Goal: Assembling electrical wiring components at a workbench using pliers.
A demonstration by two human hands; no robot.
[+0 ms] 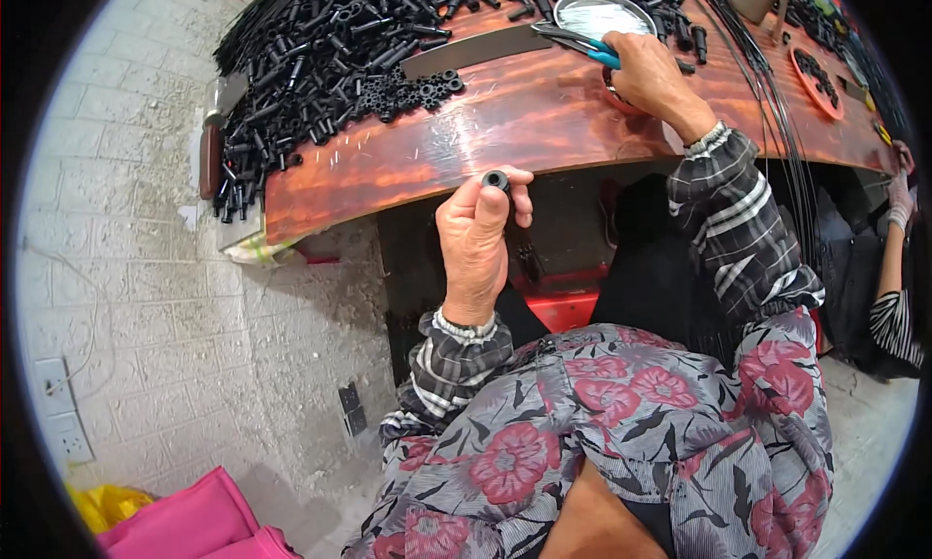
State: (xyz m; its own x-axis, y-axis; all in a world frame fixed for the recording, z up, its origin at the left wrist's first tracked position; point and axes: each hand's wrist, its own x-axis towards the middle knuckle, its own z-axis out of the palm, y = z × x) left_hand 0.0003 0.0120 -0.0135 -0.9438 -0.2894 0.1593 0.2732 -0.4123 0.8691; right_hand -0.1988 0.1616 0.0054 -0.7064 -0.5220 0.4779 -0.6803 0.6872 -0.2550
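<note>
My left hand (474, 238) is raised just off the table's near edge. Between its thumb and fingers is a short black tubular part (496, 180), its round hollow end facing up. Farther right, my right hand (658, 81) grips a pair of pliers with blue handles (604, 56). The jaws of the pliers reach over the near rim of a round metal dish (557, 9). Thin whitish pins (607, 18) fill that dish. My fingers partly hide the handles, and whether the jaws hold a pin is too small to tell.
Black tubular parts (330, 59) are heaped along the wooden table (553, 122), with a flat grey strip (476, 52) beside them. A wooden-handled tool (211, 156) lies at the left end. Long black rods (777, 98) hang over the right edge, near a red dish (817, 85) and another person's gloved hand (901, 198).
</note>
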